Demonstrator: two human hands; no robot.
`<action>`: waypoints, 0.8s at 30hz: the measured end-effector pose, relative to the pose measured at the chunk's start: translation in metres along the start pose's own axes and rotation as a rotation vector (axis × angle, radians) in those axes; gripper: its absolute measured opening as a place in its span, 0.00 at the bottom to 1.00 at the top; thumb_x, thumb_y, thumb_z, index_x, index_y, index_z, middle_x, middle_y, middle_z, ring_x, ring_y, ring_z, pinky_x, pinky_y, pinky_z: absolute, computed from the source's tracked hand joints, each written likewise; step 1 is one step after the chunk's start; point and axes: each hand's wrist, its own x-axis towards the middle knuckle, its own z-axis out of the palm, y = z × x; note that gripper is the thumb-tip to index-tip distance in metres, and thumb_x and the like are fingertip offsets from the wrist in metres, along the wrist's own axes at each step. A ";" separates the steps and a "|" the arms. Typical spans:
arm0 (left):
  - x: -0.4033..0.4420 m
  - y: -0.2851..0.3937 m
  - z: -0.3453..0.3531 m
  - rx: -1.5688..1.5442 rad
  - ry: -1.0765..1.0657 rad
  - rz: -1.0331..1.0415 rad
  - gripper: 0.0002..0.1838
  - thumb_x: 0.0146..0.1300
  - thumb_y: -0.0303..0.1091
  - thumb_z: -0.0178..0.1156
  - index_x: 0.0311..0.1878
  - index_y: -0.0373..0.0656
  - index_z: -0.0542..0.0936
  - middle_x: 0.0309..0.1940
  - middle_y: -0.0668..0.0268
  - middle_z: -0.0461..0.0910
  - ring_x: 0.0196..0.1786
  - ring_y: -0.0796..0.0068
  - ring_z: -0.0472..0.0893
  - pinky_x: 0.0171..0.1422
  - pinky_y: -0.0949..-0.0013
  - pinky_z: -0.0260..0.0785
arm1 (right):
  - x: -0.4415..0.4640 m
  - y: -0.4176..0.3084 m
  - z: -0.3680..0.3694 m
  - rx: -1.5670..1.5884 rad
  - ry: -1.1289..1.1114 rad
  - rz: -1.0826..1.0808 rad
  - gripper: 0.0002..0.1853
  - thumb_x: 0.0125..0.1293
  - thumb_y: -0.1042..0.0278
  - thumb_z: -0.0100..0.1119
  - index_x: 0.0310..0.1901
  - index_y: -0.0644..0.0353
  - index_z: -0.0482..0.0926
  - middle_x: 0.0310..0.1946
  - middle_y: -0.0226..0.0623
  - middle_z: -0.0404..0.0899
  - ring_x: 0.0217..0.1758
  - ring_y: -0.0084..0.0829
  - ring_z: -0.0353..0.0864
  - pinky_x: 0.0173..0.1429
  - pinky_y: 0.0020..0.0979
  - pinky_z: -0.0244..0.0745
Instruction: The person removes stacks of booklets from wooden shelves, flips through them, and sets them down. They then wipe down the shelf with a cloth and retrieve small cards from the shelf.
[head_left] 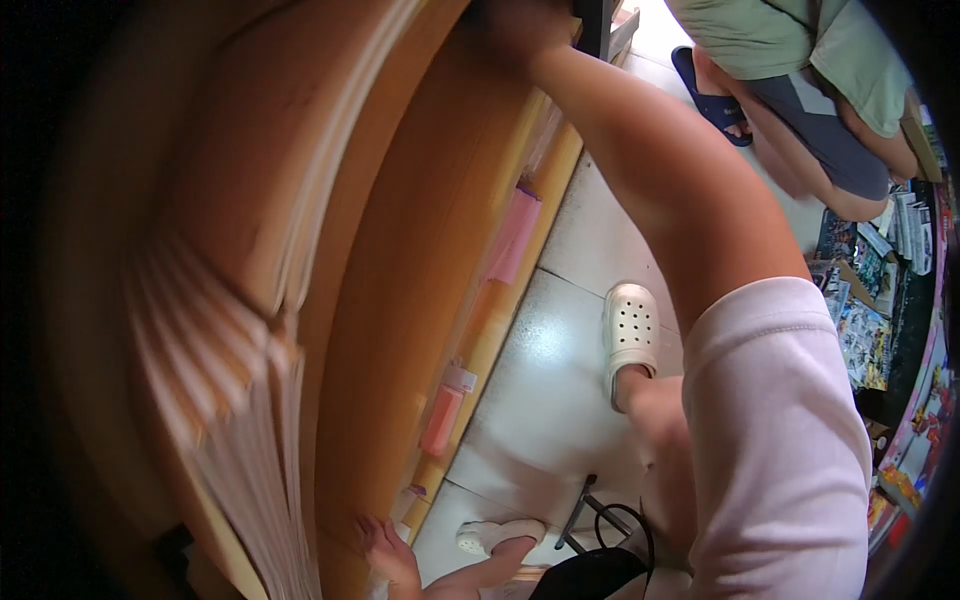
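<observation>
My right hand (515, 35), at the end of my white-sleeved arm, reaches to the far end of a wooden shelf board (410, 220). It is dark and blurred there, so its fingers and anything in them cannot be made out. Down at the near end, my left hand (388, 552) rests on the board's front edge, fingers stretched out and nothing in them. Close to the camera on the left is a row of thin, pale, book-like items (250, 440), seen edge-on and blurred.
Pink label cards (515, 235) and a coral label (443, 420) line the shelf's front edge. My white clogs (631, 325) stand on the tiled floor (540, 335). Another person's dark sandal (712, 100) is at top right, near colourful printed goods (862, 340).
</observation>
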 end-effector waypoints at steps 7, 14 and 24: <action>-0.002 -0.010 -0.001 -0.074 0.039 0.034 0.18 0.58 0.31 0.52 0.48 0.27 0.73 0.52 0.43 0.70 0.58 0.42 0.65 0.63 0.55 0.57 | -0.060 0.023 -0.078 0.178 -0.110 -0.163 0.15 0.56 0.69 0.45 0.46 0.59 0.72 0.50 0.43 0.70 0.55 0.45 0.66 0.57 0.41 0.62; -0.018 -0.021 -0.020 -0.203 0.040 0.059 0.21 0.55 0.35 0.57 0.50 0.32 0.73 0.56 0.43 0.65 0.62 0.43 0.60 0.66 0.56 0.53 | -0.202 -0.063 -0.203 0.331 -0.357 -0.619 0.20 0.59 0.68 0.41 0.53 0.63 0.69 0.58 0.47 0.64 0.61 0.46 0.59 0.65 0.42 0.53; -0.175 -0.067 -0.050 -0.602 -0.062 0.019 0.20 0.53 0.33 0.60 0.49 0.36 0.75 0.55 0.43 0.66 0.63 0.44 0.61 0.64 0.57 0.56 | -0.415 -0.214 -0.427 0.833 -0.593 -0.956 0.25 0.53 0.67 0.48 0.54 0.69 0.67 0.59 0.53 0.62 0.63 0.50 0.58 0.67 0.45 0.50</action>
